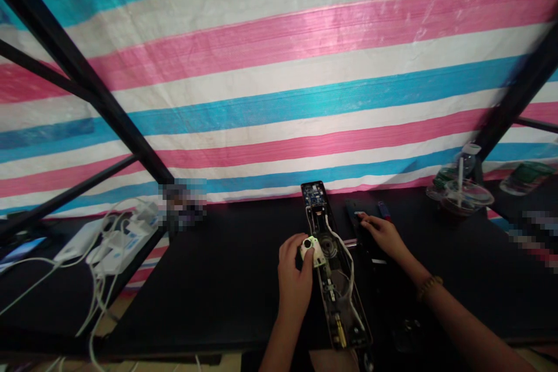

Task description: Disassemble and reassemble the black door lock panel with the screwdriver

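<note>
A long, narrow black device (337, 279) lies open on the black table (218, 279), showing a blue circuit board (314, 196) at its far end, white wires and brass parts. My left hand (294, 276) holds a small white round part (312, 250) at the device's left side. My right hand (383, 233) rests its fingertips on a black flat piece (360, 224) just right of the device. A beaded bracelet (428, 286) sits on my right wrist.
White power strips and cables (117, 235) lie at the left. A plastic cup with a straw (462, 195) and other containers (525, 177) stand at the right. A striped pink, blue and white tarp (279, 99) hangs behind. Black frame bars (87, 81) cross the left.
</note>
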The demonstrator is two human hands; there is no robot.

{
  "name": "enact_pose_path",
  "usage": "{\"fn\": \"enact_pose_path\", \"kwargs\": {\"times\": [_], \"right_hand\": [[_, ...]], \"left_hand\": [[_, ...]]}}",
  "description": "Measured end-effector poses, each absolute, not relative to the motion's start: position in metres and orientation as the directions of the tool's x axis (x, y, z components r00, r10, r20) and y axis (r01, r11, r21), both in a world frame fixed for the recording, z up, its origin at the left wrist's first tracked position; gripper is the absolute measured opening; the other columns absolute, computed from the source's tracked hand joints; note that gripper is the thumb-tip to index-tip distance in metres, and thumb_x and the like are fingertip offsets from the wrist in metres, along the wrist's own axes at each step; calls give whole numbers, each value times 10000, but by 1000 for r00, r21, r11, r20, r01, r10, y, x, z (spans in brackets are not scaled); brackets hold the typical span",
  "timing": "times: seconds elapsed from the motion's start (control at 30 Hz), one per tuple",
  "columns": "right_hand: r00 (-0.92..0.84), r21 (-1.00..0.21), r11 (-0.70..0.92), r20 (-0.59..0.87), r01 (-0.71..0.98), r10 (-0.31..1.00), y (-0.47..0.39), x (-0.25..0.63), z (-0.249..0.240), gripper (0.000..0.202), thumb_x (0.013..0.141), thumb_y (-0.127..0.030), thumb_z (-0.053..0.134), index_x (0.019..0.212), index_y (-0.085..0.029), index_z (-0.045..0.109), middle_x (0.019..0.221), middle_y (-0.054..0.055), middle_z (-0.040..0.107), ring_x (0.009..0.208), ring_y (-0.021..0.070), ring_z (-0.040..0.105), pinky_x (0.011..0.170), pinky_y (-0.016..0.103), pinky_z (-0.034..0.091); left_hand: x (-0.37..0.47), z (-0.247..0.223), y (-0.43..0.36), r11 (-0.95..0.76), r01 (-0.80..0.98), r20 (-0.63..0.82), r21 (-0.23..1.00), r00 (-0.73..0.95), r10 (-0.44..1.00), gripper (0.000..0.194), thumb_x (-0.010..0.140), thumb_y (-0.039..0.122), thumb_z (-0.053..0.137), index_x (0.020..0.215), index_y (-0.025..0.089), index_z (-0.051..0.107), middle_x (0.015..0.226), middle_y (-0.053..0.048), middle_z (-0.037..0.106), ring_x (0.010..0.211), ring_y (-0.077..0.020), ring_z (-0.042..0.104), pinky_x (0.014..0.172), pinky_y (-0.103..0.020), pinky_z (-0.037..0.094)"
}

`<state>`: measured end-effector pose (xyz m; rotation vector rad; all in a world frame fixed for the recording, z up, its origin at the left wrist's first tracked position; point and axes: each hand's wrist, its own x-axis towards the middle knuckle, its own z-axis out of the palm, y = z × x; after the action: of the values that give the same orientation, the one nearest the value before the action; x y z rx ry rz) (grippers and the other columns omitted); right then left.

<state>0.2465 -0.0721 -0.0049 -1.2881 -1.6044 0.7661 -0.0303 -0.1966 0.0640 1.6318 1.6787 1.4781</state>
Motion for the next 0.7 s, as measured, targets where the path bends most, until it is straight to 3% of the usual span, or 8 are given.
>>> {"fn": "enact_pose_path", "kwargs": {"times": [0.13,0.3,0.43,0.53,0.63,0.7], "right_hand": [[22,-851,239,281,467,959,-66,255,-7,268,812,-436,584,860,-220,735,1168,91,735,1143,297,664,1048,469,464],[59,-751,204,307,628,950,-58,264,-3,206,812,-351,546,799,-223,707,1102,99,754,1112,301,677,1007,462,494],[46,-651,306,465,694,884,-72,241,28,238,848,-300,536,975,-187,702,1203,146,702,1195,320,624,1044,517,461],[-156,-591,516,552,620,819,-105,198,57,280,925,-310,524,1139,-203,669,1303,133,643,1209,279,611,1042,481,484],[-427,-477,669,524,570,737,-140,154,69,373,924,-247,560,1294,-238,608,1412,107,563,1317,285,512,1081,493,462],[-481,-410,699,519,586,707,-153,135,65,344,910,-158,547,1228,-232,656,1341,104,620,1326,320,490,1062,541,468]], "left_hand": [[-68,46,-208,-148,551,307,821,-208,929,254,900,297,545,1101,206,671,1119,-91,693,1065,-247,629,951,-422,500],[-86,20,-226,-104,701,270,705,-130,954,241,873,233,558,1069,216,696,1069,-80,717,1047,-265,619,942,-459,494],[-81,14,-231,-94,804,303,587,-111,947,268,894,215,533,1102,240,701,1169,-70,693,1102,-274,584,968,-485,461],[-78,16,-230,-72,827,300,557,-120,946,273,902,231,531,1112,250,705,1182,-71,677,1103,-278,580,950,-485,463],[-72,22,-227,-46,787,295,616,-175,939,262,903,260,535,1102,235,703,1162,-87,669,1113,-283,578,957,-493,467],[-63,28,-224,-64,729,305,682,-204,930,255,917,277,518,1082,215,702,1158,-104,659,1126,-276,575,985,-490,465]]}}
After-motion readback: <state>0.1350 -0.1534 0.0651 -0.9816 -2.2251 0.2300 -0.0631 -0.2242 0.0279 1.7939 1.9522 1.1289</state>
